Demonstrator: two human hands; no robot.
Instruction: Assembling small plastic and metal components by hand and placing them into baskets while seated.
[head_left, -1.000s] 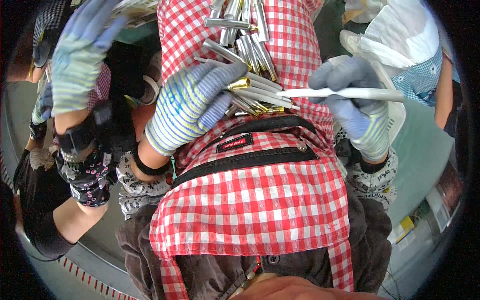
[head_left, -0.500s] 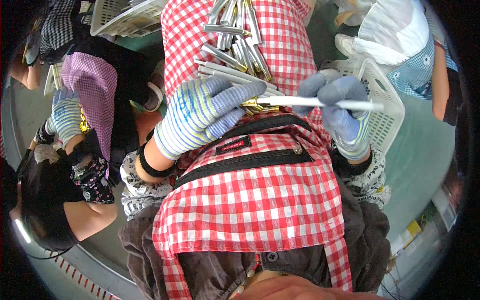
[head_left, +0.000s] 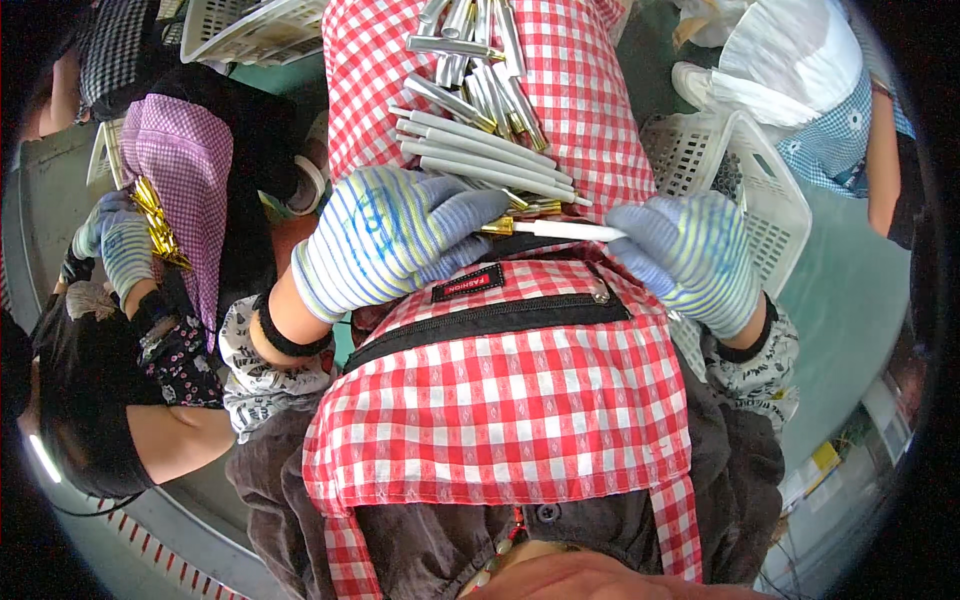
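Observation:
Both my hands wear striped, grey-fingered gloves. My left hand (head_left: pixel 395 238) pinches a short gold metal sleeve (head_left: pixel 498 226) above my apron's waist. A slim white rod (head_left: pixel 570 231) has its narrow left end at the sleeve. I cannot tell how deep it sits inside. My right hand (head_left: pixel 695 258) closes its fingertips round the rod's other end, which they hide. Just beyond, several white rods (head_left: pixel 480 150) lie side by side on my lap. Farther up is a loose heap of silver tubes with gold ends (head_left: pixel 470 95). More gold pieces (head_left: pixel 535 208) lie beside my left fingertips.
My red-and-white checked apron (head_left: pixel 500 400) covers my lap. To the right stands a white perforated basket (head_left: pixel 770 210) with dark grey contents. Another white basket (head_left: pixel 265 35) is at the far left. A co-worker on the left holds gold pieces (head_left: pixel 160 225); another person sits far right.
My right hand has moved down and turned its back upward, now gripping the rod's end. My left hand shifted slightly left and down. The neighbour's gold pieces have come into clearer view.

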